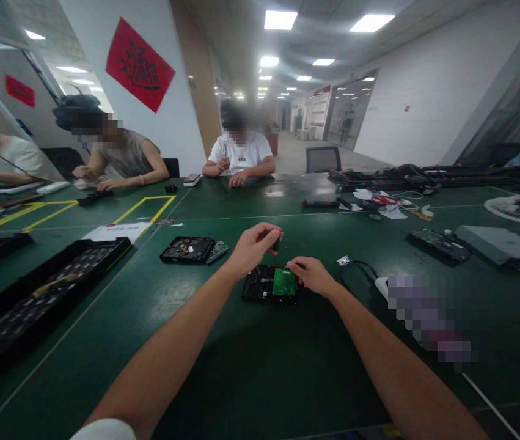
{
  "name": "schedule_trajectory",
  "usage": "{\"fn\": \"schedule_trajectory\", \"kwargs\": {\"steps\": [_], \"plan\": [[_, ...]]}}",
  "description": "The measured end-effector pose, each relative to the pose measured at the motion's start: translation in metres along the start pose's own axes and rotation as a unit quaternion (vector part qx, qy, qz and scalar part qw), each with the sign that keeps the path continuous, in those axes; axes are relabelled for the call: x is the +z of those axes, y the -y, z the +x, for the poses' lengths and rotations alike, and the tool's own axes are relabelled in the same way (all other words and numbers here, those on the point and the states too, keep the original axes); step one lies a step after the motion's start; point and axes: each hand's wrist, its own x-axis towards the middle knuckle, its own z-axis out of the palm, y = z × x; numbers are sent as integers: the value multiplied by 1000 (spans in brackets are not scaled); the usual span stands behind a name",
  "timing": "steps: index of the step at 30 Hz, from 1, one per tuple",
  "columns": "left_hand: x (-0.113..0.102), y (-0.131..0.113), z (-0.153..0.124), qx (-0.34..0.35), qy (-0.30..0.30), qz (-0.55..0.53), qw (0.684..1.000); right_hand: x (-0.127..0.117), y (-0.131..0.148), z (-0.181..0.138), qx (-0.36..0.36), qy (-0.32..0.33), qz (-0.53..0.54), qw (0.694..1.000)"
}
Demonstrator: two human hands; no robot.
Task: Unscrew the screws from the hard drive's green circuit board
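A black hard drive lies flat on the green table in front of me, with a bright green circuit board on its right half. Above the drive's far edge is my left hand, its fingers closed in a pinch around a small dark object that I cannot make out. My right hand is at the drive's right far corner. Its thumb and fingertips are pressed together beside the board; whatever lies between them is too small to tell.
Another hard drive with a loose circuit board lies left. A long black tray stands farther left. At right are a white power strip, another drive and a grey box. Co-workers sit across the table.
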Motion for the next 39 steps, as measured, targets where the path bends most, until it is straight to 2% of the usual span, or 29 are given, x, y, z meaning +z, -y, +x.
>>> {"fn": "schedule_trajectory", "kwargs": {"steps": [4, 9, 14, 17, 21, 23, 27, 32, 35, 39], "plan": [[4, 2, -1, 5, -40, 29, 999, -1, 0, 0, 2, 1, -2, 1000], [5, 0, -2, 24, 26, 2, 999, -1, 2, -1, 4, -1, -4, 1000], [1, -1, -2, -24, 44, -76, 996, 1, 0, 1, 4, -2, -6, 1000], [0, 0, -1, -35, 20, -86, 996, 2, -2, 1, 4, -3, 0, 1000], [2, 1, 0, -19, -55, -11, 998, 0, -3, 1, 0, 4, 4, 1000], [4, 1, 1, -7, -49, -17, 999, 0, -4, 2, -3, 3, 1, 1000], [5, 1, 0, 9, -1, -38, 999, 1, -5, 3, -2, 1, -3, 1000], [2, 0, -1, -21, 26, -74, 997, 1, -4, 2, 3, 3, -5, 1000], [0, -1, 0, -40, 22, -100, 994, 0, -4, 2, 2, 5, -6, 1000], [-1, 0, 1, -30, -15, -56, 998, -1, -2, 1, 2, 3, -7, 1000]]}}
